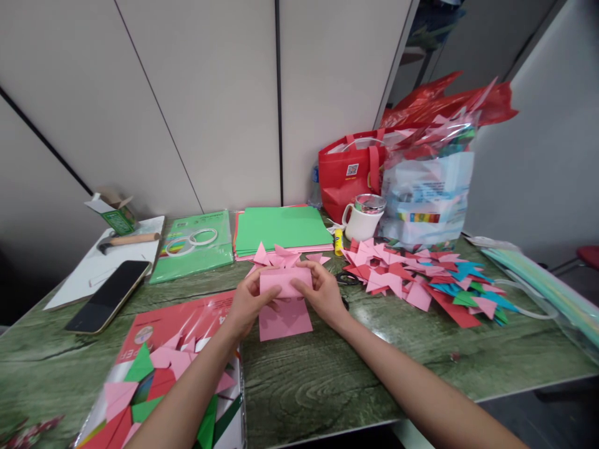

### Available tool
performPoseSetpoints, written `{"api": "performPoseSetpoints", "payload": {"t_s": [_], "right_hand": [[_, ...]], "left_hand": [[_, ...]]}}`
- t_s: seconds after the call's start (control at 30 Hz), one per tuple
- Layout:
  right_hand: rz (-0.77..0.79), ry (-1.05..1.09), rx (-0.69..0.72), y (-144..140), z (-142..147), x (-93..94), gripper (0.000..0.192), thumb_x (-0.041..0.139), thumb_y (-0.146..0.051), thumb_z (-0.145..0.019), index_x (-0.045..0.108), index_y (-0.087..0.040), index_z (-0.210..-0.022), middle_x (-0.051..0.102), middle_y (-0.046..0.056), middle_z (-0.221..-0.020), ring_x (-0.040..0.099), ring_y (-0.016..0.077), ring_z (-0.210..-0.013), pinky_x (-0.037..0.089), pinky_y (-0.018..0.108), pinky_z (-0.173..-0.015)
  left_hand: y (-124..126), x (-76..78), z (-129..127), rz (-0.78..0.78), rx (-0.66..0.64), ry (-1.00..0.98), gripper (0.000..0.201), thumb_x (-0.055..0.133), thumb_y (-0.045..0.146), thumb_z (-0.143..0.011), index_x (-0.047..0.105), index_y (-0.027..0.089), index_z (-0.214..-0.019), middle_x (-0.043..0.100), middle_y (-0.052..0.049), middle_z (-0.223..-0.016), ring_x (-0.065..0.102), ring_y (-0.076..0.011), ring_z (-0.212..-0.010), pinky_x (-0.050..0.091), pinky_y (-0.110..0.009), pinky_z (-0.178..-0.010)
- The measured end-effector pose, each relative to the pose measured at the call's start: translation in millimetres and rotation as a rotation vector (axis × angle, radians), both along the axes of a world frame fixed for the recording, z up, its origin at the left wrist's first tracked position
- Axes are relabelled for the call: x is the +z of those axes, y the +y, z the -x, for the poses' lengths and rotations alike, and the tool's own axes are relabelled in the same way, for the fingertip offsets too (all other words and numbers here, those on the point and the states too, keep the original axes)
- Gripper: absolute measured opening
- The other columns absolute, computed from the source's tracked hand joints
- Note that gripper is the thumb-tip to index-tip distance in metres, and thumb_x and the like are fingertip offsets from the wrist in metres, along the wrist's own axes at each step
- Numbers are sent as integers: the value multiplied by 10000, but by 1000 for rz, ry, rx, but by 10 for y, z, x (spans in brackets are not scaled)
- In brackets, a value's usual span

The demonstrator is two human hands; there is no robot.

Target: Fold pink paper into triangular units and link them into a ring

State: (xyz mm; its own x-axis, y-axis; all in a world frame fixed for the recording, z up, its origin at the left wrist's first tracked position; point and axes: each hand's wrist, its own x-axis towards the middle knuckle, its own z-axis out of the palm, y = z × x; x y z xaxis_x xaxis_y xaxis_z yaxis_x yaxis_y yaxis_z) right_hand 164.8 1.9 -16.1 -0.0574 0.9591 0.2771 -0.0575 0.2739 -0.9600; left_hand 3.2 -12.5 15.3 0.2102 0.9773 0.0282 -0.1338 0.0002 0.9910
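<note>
Both hands meet over the green wood-grain table (327,374), holding a folded pink paper (283,282) between them. My left hand (246,305) grips its left edge and my right hand (322,292) its right edge. Beneath it a flat pink sheet (284,321) lies on the table. Just behind are a few folded pink paper pieces (276,255).
A pile of folded pink, red, blue and green pieces (421,284) lies right. Green paper stack (279,228), glue stick (338,242), white mug (364,218), red bag (349,171) and plastic bag (428,193) stand behind. Phone (108,295), hammer (126,240) and paper pack (154,374) are left.
</note>
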Motion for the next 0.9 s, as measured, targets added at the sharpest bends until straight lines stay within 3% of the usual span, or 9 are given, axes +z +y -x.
{"api": "performPoseSetpoints", "payload": {"t_s": [0.17,0.4,0.6,0.9], "right_hand": [[-4,-17,-2,-10,6,-8,338,639,-311,-684,504,-188,-969,577,39,-870,564,143,-668,459,232,-532],[-22,-87,-51,-14,4,0,299,647,-301,-671,537,-178,-920,601,30,-796,569,155,-685,447,239,-562],[12,-70,-68,17,-12,-22,277,669,-304,-637,552,-173,-852,610,20,-748,575,149,-640,443,238,-544],[17,-78,-73,12,-19,15,208,667,-340,-635,585,-169,-720,609,14,-679,529,126,-557,402,225,-488]], "left_hand": [[1,7,-2,5,28,10,548,709,237,-618,508,145,-1119,610,-27,-804,569,-122,-621,526,-238,-491],[1,-16,7,37,8,-23,417,717,210,-605,549,147,-981,604,-37,-847,597,-156,-696,560,-317,-582],[15,-61,31,19,1,49,502,758,138,-529,561,163,-990,613,-25,-836,590,-128,-656,541,-268,-581],[14,-47,11,84,28,1,431,745,181,-546,578,135,-941,606,0,-744,572,-112,-605,562,-291,-555]]}}
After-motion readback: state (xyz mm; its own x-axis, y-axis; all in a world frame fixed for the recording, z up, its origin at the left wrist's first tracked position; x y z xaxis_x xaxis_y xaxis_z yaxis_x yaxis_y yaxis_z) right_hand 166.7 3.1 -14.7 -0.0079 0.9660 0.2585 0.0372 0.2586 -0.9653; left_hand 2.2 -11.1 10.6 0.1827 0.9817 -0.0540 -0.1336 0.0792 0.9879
